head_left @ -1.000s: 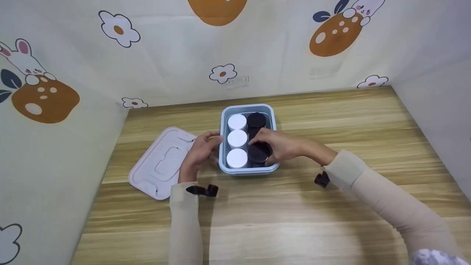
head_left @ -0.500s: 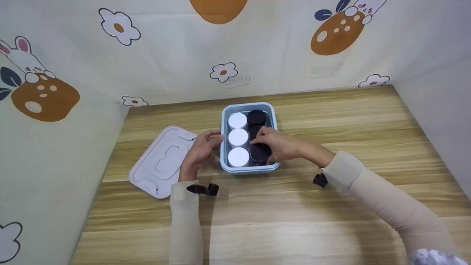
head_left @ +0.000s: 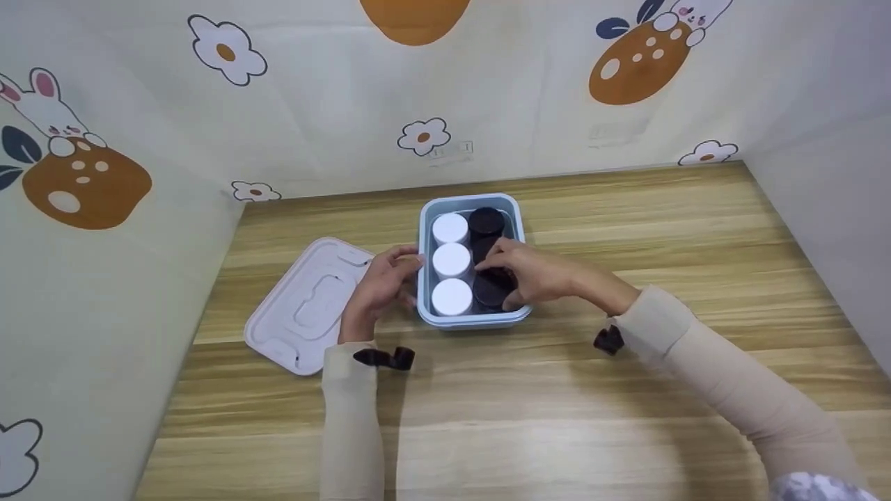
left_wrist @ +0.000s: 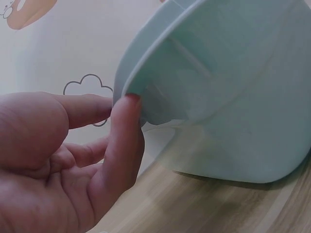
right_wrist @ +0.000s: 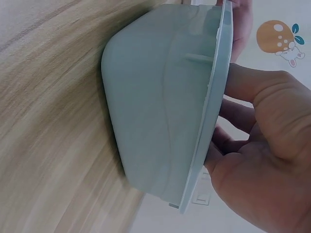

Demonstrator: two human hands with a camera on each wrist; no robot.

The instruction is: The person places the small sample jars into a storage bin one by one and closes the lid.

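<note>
Since the earlier frames the right hand [head_left: 532, 275] has settled lower into the pale blue container [head_left: 470, 321], and the black jar [head_left: 491, 291] it holds now sits deeper in the near right slot. The fingers curl round that jar from above. The left hand [head_left: 381, 289] rests on the container's left rim, fingers nearly straight, fingertips [left_wrist: 127, 109] pressed against the rim edge, gripping nothing. The container stands on the wooden table [head_left: 626, 229] and holds three white jars [head_left: 450, 259] in the left column and black jars in the right. The pink lid [head_left: 301, 306] lies flat just left of the left hand.

To seat the jar well, it should probably be kept upright and pressed straight down, clear of the neighbouring black jar [head_left: 486, 221], while the left hand steadies the rim against sliding.
</note>
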